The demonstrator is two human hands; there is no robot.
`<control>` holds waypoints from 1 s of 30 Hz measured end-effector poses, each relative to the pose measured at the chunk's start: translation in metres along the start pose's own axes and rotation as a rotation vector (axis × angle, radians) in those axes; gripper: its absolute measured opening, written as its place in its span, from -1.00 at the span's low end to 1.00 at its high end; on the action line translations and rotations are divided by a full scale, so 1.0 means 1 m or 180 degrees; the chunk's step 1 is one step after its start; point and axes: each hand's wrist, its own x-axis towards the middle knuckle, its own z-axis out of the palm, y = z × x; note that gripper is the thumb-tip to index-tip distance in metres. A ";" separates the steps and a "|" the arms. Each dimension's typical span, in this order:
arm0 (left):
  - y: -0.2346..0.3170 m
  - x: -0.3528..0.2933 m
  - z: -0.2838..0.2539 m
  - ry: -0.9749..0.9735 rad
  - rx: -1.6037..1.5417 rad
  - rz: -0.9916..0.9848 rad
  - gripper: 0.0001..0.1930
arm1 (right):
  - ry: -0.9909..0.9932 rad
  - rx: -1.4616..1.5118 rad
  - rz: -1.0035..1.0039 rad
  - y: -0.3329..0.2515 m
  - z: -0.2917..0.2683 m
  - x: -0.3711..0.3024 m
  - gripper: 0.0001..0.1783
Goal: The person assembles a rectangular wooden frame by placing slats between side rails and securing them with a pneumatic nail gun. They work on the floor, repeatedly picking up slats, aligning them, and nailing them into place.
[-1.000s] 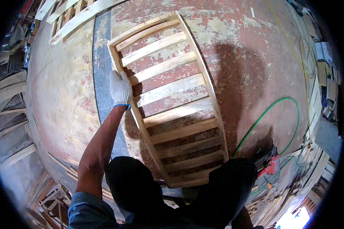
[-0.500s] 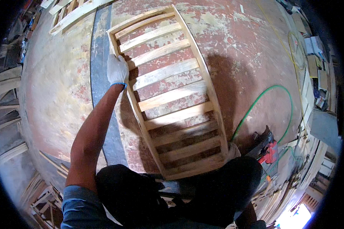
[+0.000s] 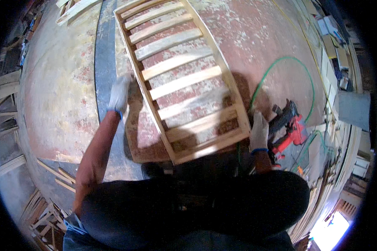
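Observation:
A long wooden frame (image 3: 225,69) with several slats across it slants from the far left toward my knees. My left hand (image 3: 120,93), in a white knitted glove with a blue cuff, is just off the frame's left rail. It looks empty, its fingers loosely extended and a little blurred. Beside the near right corner of the frame is my right hand (image 3: 259,133), gloved the same way. That hand is against or very close to the outer rail; its fingers are not clear enough to show a grip.
A red and black nail gun (image 3: 290,129) lies right of my right hand, near a looping green hose (image 3: 295,57). Another slatted wooden piece (image 3: 77,11) is at the far left. Loose wood strips (image 3: 60,175) lie at the near left; boxes and boards line the right side.
The wooden frame has shifted away from my knees. My left hand has come off its left rail and moved nearer. My right hand, mostly hidden before, now shows beside the near right corner.

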 end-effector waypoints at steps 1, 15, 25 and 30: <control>0.010 -0.034 0.006 -0.0179 -0.0326 -0.0233 -0.57 | 0.0001 -0.0196 -0.0032 -0.014 -0.012 -0.006 -0.63; 0.075 -0.144 0.019 -0.0163 -0.0410 -0.0790 -0.61 | -0.0234 -0.0835 -0.0439 -0.014 -0.023 -0.024 -0.60; 0.330 -0.164 -0.181 -0.2748 0.0794 0.0878 -0.58 | -0.3214 -0.0019 -0.0338 -0.268 -0.109 -0.074 -0.64; 0.341 -0.213 -0.203 -0.1440 0.0353 -0.0930 -0.68 | -0.3646 -0.2182 -0.2118 -0.329 -0.113 -0.101 -0.55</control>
